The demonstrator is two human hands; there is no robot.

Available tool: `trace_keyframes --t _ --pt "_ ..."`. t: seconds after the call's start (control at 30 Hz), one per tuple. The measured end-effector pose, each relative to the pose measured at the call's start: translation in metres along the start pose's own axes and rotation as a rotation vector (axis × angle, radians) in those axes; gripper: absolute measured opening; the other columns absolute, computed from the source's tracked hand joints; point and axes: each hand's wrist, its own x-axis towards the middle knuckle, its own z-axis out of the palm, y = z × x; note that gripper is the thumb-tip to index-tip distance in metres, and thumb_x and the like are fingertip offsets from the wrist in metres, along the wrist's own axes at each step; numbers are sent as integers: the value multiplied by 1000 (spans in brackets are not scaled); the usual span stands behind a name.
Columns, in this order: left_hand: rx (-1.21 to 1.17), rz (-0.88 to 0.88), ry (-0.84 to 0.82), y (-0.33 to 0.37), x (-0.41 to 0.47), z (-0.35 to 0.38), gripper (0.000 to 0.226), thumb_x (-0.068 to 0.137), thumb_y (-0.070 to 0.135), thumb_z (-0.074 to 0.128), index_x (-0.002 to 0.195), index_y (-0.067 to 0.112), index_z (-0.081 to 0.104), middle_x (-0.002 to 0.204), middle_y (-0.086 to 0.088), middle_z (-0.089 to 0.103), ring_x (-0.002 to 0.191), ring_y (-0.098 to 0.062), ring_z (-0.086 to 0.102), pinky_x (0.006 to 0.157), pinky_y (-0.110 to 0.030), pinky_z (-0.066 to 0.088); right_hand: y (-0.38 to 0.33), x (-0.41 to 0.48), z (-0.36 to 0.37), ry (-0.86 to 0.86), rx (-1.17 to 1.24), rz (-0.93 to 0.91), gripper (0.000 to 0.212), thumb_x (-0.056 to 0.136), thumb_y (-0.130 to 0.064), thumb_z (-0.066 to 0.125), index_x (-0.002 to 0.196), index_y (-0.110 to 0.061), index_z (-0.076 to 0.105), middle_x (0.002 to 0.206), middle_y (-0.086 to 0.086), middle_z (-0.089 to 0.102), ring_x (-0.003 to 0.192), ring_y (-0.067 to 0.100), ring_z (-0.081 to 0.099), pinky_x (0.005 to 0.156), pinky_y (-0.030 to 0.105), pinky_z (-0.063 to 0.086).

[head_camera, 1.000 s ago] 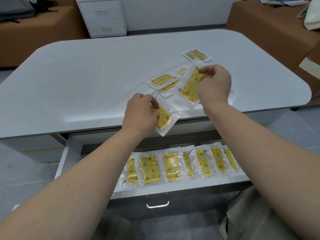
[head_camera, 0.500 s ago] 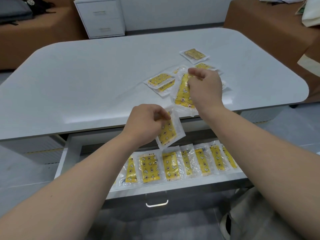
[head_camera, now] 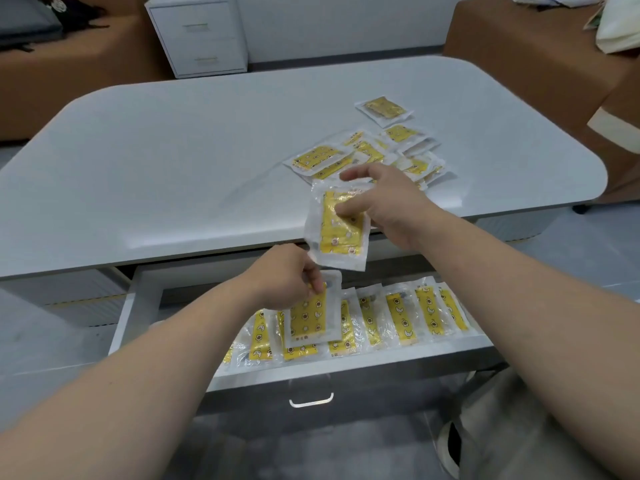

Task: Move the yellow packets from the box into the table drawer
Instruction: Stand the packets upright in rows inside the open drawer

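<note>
Drawer (head_camera: 126, 317): open under the front edge of the table (head_camera: 173, 161), with a row of packets (head_camera: 398, 318) inside.
Left hand (head_camera: 282, 278): pinches a yellow packet (head_camera: 310, 318) by its top just above that row, likely filing it.
Right hand (head_camera: 391, 202): pinches a second packet (head_camera: 341, 233) over the same edge, seemingly next.
Far pile: loose packets (head_camera: 367, 150) wait near the table's right edge.

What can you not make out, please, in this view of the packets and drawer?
Head view:
Pile on the table: count unclear; packets overlap, the right hand, gripping the upper packet, covers some.
Drawer row: partly covered by the left hand and the lower packet.
Packet print: too small.
Box: not in frame.
</note>
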Motion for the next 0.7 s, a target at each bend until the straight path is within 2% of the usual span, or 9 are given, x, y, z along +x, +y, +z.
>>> trace_keyframes --t 0.1,0.23,0.33,0.43,0.6,0.7 --pt "-36 -68 -31 -13 7 7 17 84 7 71 81 23 77 90 11 73 87 -7 67 78 -24 54 2 -1 0 -98 -39 46 48 77 10 78 115 -17 66 104 14 72 81 23 76 70 32 61" --pt "-98 -141 -43 -30 16 19 12 82 9 77 90 18 74 95 4 75 88 -12 70 81 -30 59 7 2 -8 -213 -112 137 46 77 12 77 114 -15 68 97 18 75 87 28 76 82 42 63" --pt "52 -73 -17 -36 21 29 20 80 13 78 82 24 62 91 3 67 79 -12 60 68 -27 52 9 0 -12 -315 -202 187 45 77 13 78 112 -13 70 101 14 75 92 25 75 78 37 63" --pt "163 -1 29 -41 24 38 31 76 17 79 80 27 50 87 3 59 72 -13 49 61 -27 43 11 -2 -12 -410 -337 212 40 78 8 79 113 -9 69 101 10 77 92 22 75 83 35 62" --pt "302 35 46 -43 26 44 36 75 32 80 86 27 46 91 6 54 79 -15 51 64 -29 43 14 -5 -11 -476 -609 200 37 80 -5 83 114 -10 70 100 4 77 93 19 74 86 33 61" --pt "490 21 80 -38 25 39 43 78 48 76 100 25 48 101 4 54 91 -20 54 74 -33 44 20 -6 -8 -494 -718 218 33 83 -11 82 113 -12 69 102 3 75 94 19 72 85 33 61"
